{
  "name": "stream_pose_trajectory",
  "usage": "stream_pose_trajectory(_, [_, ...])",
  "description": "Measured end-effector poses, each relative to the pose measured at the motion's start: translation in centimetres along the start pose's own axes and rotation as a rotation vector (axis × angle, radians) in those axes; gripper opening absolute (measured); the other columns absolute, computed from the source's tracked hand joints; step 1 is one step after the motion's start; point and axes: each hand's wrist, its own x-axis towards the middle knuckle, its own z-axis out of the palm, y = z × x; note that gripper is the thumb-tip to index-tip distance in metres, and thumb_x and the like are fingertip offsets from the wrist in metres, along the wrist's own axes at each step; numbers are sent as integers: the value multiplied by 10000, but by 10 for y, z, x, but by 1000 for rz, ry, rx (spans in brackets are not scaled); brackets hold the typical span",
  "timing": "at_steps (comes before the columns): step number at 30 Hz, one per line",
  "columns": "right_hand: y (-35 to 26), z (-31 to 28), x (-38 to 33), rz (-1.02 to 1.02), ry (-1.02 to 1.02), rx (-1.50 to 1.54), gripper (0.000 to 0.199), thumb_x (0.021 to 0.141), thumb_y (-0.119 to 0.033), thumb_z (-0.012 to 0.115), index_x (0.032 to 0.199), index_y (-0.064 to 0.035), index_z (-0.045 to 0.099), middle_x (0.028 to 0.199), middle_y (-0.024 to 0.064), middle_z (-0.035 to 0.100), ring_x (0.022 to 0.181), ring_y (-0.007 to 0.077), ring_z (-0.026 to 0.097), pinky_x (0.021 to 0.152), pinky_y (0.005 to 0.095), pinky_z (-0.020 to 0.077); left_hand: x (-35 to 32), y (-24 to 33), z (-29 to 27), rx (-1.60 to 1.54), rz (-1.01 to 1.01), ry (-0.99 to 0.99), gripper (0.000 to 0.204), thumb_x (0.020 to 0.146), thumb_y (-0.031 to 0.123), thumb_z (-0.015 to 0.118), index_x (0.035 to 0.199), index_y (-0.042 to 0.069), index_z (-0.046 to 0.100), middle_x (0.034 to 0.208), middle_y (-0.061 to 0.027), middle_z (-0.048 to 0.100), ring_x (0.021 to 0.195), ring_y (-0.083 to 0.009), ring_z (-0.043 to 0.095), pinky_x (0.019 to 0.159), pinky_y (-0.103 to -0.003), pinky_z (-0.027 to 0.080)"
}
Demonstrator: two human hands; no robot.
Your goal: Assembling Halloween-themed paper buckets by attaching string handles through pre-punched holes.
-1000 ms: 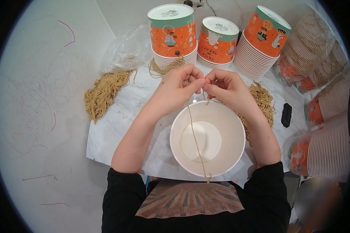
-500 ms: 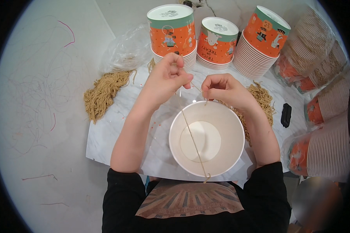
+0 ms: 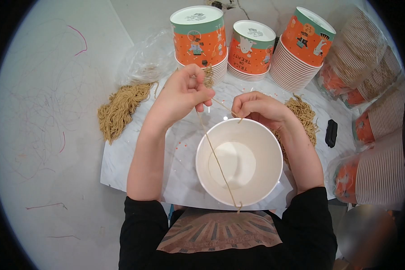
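A white paper bucket stands mouth up on the marble-patterned table in front of me. A tan cord is knotted at its near rim and runs slanting across the mouth up to my left hand. That hand pinches the cord, with its fingers curled, beyond the bucket's far left rim. From there the cord stretches to my right hand, closed on it at the far rim, where it passes through the bucket wall. The exact fingertip grip of the right hand is partly hidden.
Upside-down stacks of orange and green printed buckets stand at the back. Bagged bucket stacks line the right side. Bundles of tan cord lie left and right, near a clear plastic bag. A small black object lies at right.
My left hand has shifted slightly left and down, drawing the cord along with it. The right hand has turned a little and stays at the bucket's far rim.
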Motion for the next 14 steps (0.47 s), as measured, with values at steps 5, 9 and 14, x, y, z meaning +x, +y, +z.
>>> stream_pose_trajectory(5, [-3, 11, -4, 42, 46, -6, 139, 937, -173, 706, 962, -38, 719, 871, 0, 711, 742, 50, 645, 670, 197, 516, 1, 0, 2, 20, -14, -17, 255, 903, 23, 723, 935, 100, 482, 766, -19, 631, 697, -100, 645, 548, -239, 479])
stream_pose_trajectory(9, [-2, 8, -3, 51, -9, 8, 154, 936, -167, 718, 1008, -31, 730, 930, 16, 741, 785, 52, 675, 696, 194, 538, 1, 2, 5, 29, -23, -13, 217, 910, 26, 700, 928, 52, 485, 763, -46, 639, 674, -109, 646, 557, -260, 505])
stream_pose_trajectory(14, [7, -3, 2, 28, -59, 24, 199, 923, -197, 744, 1024, -26, 732, 943, 11, 741, 796, 49, 680, 690, 189, 541, 3, -3, 3, 122, -22, -21, 203, 939, 54, 690, 956, 89, 491, 804, -52, 662, 685, -104, 637, 607, -244, 514])
